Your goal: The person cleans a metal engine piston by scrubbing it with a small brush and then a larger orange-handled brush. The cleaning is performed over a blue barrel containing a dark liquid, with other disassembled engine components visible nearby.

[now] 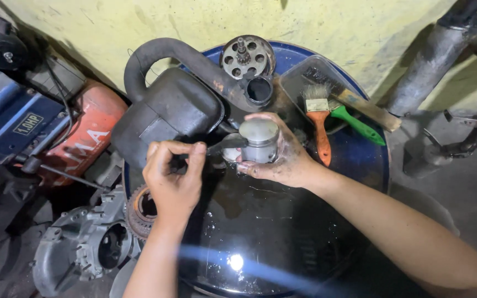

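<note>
Yellow, dirty wall stands behind a blue drum (368,160) whose wet, dark top works as a table. The right hand (280,157) is curled around a grey metal piston (259,140) and holds it just above the drum top, with the flat round end facing up. The fingers wrap the far side and the thumb presses the near side. The left hand (173,176) is closed in a pinch on a thin dark tool (224,144). The tip of the tool reaches across to the side of the piston and touches it there.

Right behind the hands lies a big black exhaust muffler (167,110) with a curved pipe. Its round open end sits just past the piston. Next to that end stands a round metal clutch part with holes (247,56). To the right is a clear plastic tray (305,77). A paintbrush with an orange handle (319,124), a brush with a green handle (357,124) and a wooden wire brush (360,105) lie across it. Down on the floor at the left sit a grey engine case (84,248) and a toothed gear (139,207). A red and blue machine (56,129) is further left.
</note>
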